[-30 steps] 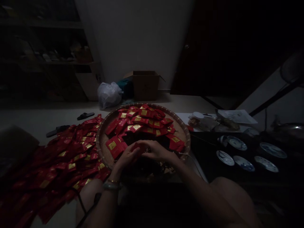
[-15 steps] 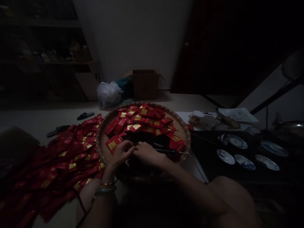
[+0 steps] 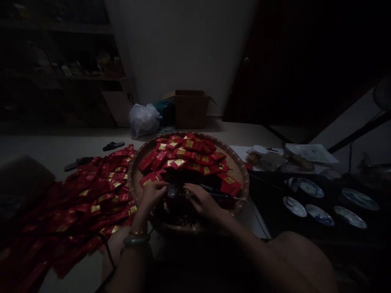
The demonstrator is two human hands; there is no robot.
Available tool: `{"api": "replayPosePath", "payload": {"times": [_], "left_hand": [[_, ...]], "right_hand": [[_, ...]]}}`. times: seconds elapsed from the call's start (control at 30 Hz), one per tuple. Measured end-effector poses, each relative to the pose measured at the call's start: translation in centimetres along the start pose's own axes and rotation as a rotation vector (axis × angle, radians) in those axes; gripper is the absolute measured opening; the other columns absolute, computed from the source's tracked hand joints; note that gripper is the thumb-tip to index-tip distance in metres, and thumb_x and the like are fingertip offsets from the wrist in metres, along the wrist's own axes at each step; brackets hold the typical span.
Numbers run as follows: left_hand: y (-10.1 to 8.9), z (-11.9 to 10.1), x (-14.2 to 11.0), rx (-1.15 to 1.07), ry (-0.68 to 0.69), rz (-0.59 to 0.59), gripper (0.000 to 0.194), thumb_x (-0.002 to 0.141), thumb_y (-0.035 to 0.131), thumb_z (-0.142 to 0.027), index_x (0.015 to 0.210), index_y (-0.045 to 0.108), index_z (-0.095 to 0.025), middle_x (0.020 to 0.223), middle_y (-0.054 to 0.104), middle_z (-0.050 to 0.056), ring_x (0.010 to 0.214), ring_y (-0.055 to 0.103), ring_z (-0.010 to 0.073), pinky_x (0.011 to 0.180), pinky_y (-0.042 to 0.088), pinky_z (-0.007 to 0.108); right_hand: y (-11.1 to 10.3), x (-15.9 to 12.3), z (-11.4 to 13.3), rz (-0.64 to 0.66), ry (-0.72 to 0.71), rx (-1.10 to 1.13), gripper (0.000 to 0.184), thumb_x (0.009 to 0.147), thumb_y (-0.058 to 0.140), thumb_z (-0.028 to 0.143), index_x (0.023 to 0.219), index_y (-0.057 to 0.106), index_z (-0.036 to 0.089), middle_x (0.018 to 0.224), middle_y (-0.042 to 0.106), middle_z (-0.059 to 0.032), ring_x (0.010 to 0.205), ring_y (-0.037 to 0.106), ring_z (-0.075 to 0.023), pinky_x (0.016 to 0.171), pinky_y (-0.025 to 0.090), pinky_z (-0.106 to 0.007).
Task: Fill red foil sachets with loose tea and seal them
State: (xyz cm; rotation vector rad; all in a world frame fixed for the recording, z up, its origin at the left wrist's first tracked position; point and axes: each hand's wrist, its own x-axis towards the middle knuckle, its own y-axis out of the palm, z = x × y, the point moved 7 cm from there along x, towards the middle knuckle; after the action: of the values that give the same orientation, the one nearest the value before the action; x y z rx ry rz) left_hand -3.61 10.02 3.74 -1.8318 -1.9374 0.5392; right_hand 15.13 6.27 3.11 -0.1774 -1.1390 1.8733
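A round woven bamboo tray (image 3: 239, 161) stands before me, with red packets bearing gold labels (image 3: 189, 144) heaped in its far half. Dark loose material that I cannot make out fills the near part. Over it, my left hand (image 3: 152, 196) is closed in a pinch at a small clear, whitish piece (image 3: 172, 191), perhaps plastic. Just to the right, my right hand (image 3: 201, 200) has its thumb and fingers curled around small light-brown bits, blurred in the dim light. Behind its knuckles lies a dark pen-like tool (image 3: 221, 195) with a cable, resting across the tray.
More red packets (image 3: 91, 195) spread over the floor at left, near dark slippers (image 3: 113, 145). A white plastic bag (image 3: 144, 120) and an open cardboard box (image 3: 192, 110) stand by the wall. Blue-and-white dishes (image 3: 320, 214) sit on a dark surface at right.
My hands were together over the tray and have moved apart. The clear piece now shows at my left fingertips, and brown bits at my right. The view has shifted slightly left.
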Motion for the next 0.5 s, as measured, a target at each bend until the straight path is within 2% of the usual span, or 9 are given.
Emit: {"api": "replayPosePath", "payload": {"times": [0.1, 0.13, 0.2, 0.3, 0.43, 0.5], "left_hand": [[0.1, 0.1, 0.1, 0.025, -0.016, -0.014, 0.033, 0.063, 0.053, -0.026, 0.082, 0.077, -0.013, 0.071, 0.074, 0.007, 0.068, 0.066, 0.0198, 0.06, 0.048, 0.024], [0.1, 0.2, 0.1, 0.023, -0.025, -0.011, 0.034, 0.063, 0.053, -0.026, 0.083, 0.077, -0.012, 0.07, 0.074, 0.007, 0.066, 0.066, 0.0195, 0.059, 0.047, 0.024], [0.0, 0.4, 0.2, 0.009, -0.031, -0.004, 0.035, 0.064, 0.053, -0.027, 0.084, 0.077, -0.011, 0.069, 0.074, 0.007, 0.063, 0.065, 0.0191, 0.056, 0.046, 0.024], [-0.8, 0.5, 0.3, -0.004, -0.031, -0.012, 0.036, 0.064, 0.053, -0.03, 0.085, 0.076, -0.011, 0.069, 0.074, 0.007, 0.063, 0.065, 0.0192, 0.057, 0.046, 0.024], [-2.3, 0.5, 0.1, 0.046, -0.055, -0.053, 0.036, 0.064, 0.055, -0.032, 0.085, 0.077, -0.013, 0.07, 0.074, 0.006, 0.068, 0.067, 0.0211, 0.061, 0.049, 0.025], [-2.6, 0.4, 0.0, 0.039, -0.052, -0.049, 0.035, 0.065, 0.054, -0.031, 0.084, 0.077, -0.014, 0.07, 0.075, 0.005, 0.068, 0.067, 0.0213, 0.061, 0.049, 0.025]], "right_hand": [[1.2, -2.5, -3.5, 0.306, 0.405, -0.058, 0.079, 0.07, 0.071, 0.02, 0.14, 0.035, 0.016, 0.142, 0.037, -0.0208, 0.126, 0.045, -0.0317, 0.102, 0.039, -0.046], [1.7, -3.1, -4.1, 0.406, 0.492, -0.089, 0.092, 0.063, 0.077, 0.023, 0.143, 0.031, 0.016, 0.146, 0.03, -0.0229, 0.126, 0.044, -0.0357, 0.101, 0.039, -0.048], [2.4, -3.5, -4.5, 0.495, 0.579, -0.131, 0.107, 0.055, 0.082, 0.026, 0.145, 0.026, 0.018, 0.149, 0.02, -0.0252, 0.125, 0.044, -0.0405, 0.098, 0.04, -0.05], [3.9, -2.2, -3.9, 0.47, 0.544, -0.099, 0.106, 0.054, 0.083, 0.025, 0.144, 0.028, 0.021, 0.145, 0.026, -0.0231, 0.123, 0.046, -0.0384, 0.096, 0.042, -0.046], [5.3, 0.6, -3.4, 0.363, 0.438, 0.008, 0.081, 0.063, 0.077, 0.023, 0.136, 0.042, 0.024, 0.135, 0.041, -0.0145, 0.119, 0.048, -0.0293, 0.097, 0.04, -0.039], [5.7, 1.8, -3.3, 0.361, 0.429, -0.012, 0.083, 0.062, 0.078, 0.028, 0.137, 0.041, 0.024, 0.136, 0.039, -0.0153, 0.121, 0.045, -0.0319, 0.098, 0.039, -0.043]]}}
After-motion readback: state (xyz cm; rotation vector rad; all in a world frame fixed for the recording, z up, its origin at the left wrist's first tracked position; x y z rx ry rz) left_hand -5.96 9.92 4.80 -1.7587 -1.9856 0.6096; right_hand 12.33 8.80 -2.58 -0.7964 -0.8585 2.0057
